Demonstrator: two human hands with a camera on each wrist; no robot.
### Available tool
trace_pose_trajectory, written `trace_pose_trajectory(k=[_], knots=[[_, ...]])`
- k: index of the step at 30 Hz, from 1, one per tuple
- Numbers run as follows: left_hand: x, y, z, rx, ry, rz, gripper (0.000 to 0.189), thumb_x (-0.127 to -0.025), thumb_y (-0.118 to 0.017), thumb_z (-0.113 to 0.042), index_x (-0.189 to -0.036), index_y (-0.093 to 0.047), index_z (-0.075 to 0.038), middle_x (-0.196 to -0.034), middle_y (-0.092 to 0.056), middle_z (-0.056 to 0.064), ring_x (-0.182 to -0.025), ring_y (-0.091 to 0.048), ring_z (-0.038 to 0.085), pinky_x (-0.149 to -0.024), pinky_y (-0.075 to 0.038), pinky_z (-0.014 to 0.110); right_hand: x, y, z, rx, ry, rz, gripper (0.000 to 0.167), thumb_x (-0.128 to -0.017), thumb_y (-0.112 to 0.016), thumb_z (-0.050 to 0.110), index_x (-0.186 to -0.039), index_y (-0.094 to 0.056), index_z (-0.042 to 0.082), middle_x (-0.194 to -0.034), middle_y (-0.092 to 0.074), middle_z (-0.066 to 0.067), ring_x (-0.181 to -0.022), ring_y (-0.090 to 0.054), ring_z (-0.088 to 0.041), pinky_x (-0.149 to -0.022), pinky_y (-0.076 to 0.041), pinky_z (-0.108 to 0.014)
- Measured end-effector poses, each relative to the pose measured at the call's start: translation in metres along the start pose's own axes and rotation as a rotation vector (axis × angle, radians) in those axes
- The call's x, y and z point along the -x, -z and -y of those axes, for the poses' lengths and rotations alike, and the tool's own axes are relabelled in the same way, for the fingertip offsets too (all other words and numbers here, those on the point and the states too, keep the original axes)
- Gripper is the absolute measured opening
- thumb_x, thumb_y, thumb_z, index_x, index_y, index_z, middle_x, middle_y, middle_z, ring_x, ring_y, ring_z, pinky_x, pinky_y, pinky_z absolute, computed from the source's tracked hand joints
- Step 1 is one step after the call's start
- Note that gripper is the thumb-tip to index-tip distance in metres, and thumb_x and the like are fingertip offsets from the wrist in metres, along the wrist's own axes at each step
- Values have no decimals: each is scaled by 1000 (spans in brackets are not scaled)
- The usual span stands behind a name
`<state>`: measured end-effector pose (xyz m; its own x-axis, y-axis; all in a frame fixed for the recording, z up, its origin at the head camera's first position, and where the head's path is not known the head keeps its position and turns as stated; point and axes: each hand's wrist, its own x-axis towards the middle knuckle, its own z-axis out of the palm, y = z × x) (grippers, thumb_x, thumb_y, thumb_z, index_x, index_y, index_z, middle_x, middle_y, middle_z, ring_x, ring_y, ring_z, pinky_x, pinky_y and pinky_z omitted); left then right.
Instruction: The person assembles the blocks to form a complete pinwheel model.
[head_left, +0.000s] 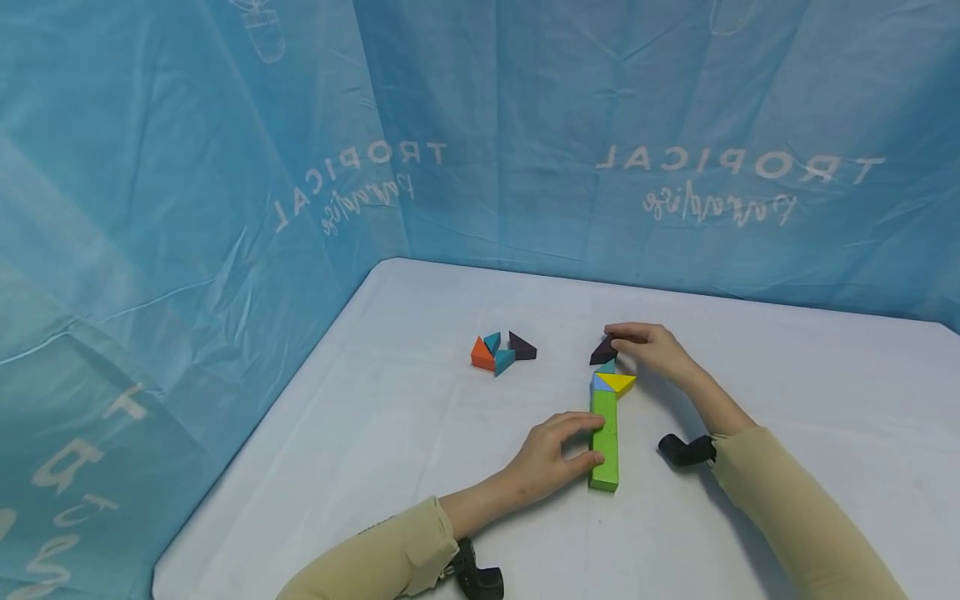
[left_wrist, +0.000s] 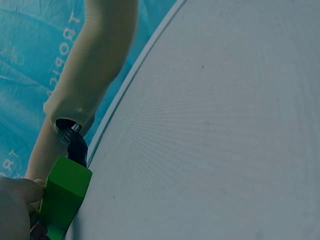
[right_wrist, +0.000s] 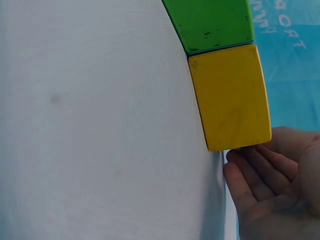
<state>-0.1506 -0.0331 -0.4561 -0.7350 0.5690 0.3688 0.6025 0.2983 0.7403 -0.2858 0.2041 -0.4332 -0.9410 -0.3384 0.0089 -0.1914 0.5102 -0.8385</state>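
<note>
Two green blocks point(head_left: 604, 450) lie end to end in a row on the table. My left hand point(head_left: 546, 458) rests against their left side, thumb and fingertips touching it; the left wrist view shows the thumb beside a green block point(left_wrist: 66, 190). Beyond them in the row come a light blue triangular block point(head_left: 600, 384), a yellow triangular block point(head_left: 618, 382) and a teal triangular block point(head_left: 607, 367). At the far end, my right hand point(head_left: 656, 348) pinches a dark triangular block point(head_left: 602, 353). In the right wrist view, the yellow block point(right_wrist: 230, 97) hides that dark piece.
Left of the row sits a loose group: an orange block point(head_left: 482, 355), two teal triangular blocks point(head_left: 504, 361) and a dark triangular block point(head_left: 522, 347). A white cloth point(head_left: 420, 417) covers the table. Blue printed curtains point(head_left: 525, 217) hang behind and at the left.
</note>
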Motion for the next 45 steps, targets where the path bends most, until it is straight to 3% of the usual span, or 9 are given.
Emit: trace_pose_trajectory(k=[12,22,45], knots=[[1,-1,1,-48,-38,-9,43,-90,-67,-20,-128,-55,-5,-130,-55,1,-123,-46,9,-101,-37,24,-2,-5,6,-3,19,73,37,-97,-55,20,-131,-56,4,-133,-52,-16,-125,-43,-34,-102,-34,-53],[0,1,-2,-6,2,2,43,-89,-67,-19,-128,-55,-6,-131,-55,1,-123,-46,9,-102,-36,24,-1,-6,11,-26,34,106,35,-97,-53,15,-130,-57,3,-133,-52,-16,-126,-42,-33,-103,-35,-50],[0,0,-1,-13,-12,-5,43,-88,-68,-18,-127,-56,-4,-129,-56,3,-121,-47,9,-101,-37,24,-2,-8,9,-51,53,110,32,-97,-53,13,-126,-59,3,-130,-55,-15,-124,-45,-31,-103,-35,-50]])
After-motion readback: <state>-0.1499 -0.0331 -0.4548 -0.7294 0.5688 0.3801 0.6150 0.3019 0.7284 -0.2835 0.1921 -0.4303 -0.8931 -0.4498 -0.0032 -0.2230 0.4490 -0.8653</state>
